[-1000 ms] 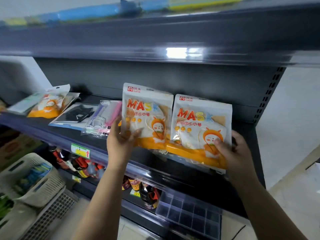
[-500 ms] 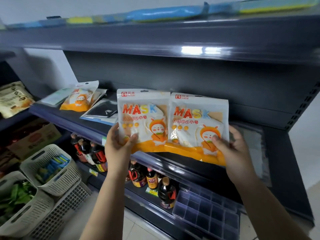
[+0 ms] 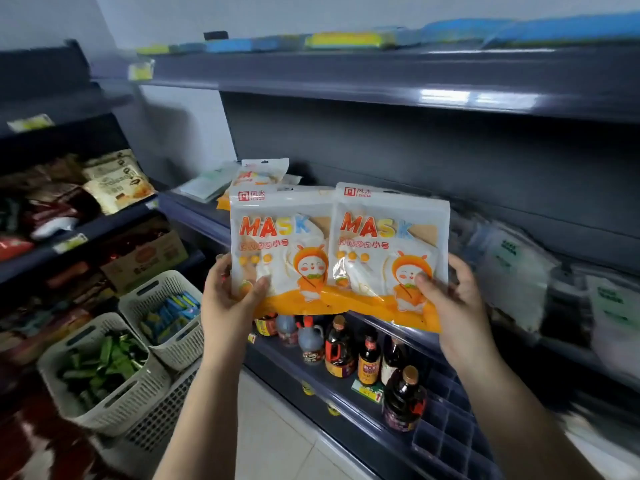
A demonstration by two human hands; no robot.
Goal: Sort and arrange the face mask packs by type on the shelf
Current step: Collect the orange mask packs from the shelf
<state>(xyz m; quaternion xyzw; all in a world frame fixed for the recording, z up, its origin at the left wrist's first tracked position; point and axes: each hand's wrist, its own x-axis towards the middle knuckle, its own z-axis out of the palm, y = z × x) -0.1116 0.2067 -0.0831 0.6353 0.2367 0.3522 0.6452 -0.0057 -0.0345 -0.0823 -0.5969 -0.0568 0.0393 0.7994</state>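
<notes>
Head view: the left hand (image 3: 230, 299) pinches the lower left corner of one orange mask pack (image 3: 282, 251), the right hand (image 3: 446, 299) pinches the lower right of a second orange mask pack (image 3: 389, 254), both held side by side in front of the shelf (image 3: 194, 209). A matching pack (image 3: 261, 172) lies at the shelf's left end; setting these two beside it, faces forward and edges aligned, looks sensible. Clear-wrapped packs (image 3: 512, 268) fill the shelf's right part. Sauce bottles (image 3: 337, 348) stand on the shelf below, baskets (image 3: 138, 403) on the floor.

Bare shelf (image 3: 398, 202) behind; white packs (image 3: 512, 271) crowd its right end.
</notes>
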